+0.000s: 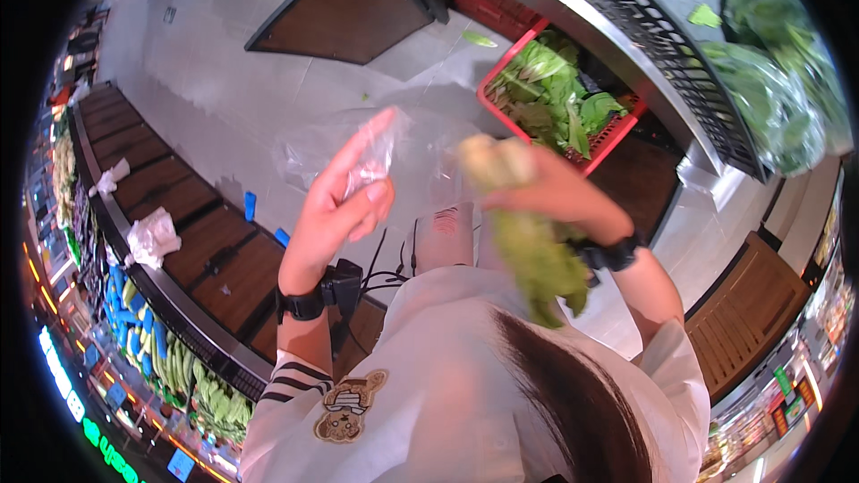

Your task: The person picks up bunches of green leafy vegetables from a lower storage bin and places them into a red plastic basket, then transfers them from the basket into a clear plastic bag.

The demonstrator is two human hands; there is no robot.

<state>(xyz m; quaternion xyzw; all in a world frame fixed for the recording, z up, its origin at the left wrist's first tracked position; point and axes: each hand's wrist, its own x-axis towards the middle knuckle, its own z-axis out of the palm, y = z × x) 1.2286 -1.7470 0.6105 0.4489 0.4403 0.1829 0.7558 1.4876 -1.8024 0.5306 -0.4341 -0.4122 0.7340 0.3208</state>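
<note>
My left hand [352, 194] grips a clear plastic bag [302, 147] between the thumb and curled fingers, with the index finger stretched out. The thin bag spreads sideways over the floor behind it. In my right hand [564, 188] is a head of leafy green lettuce [537, 255], blurred by motion. Its pale cut stem end points away from me, and the leaves hang back towards my shirt. The lettuce is to the right of the bag; whether they touch cannot be told.
A red plastic crate [496, 107] of loose leaves stands on the floor, partly under a metal-edged display shelf [604, 20]. Bagged greens [765, 100] lie on that shelf. A vegetable stand [168, 282] runs along the left. A dark brown panel [342, 7] stands ahead.
</note>
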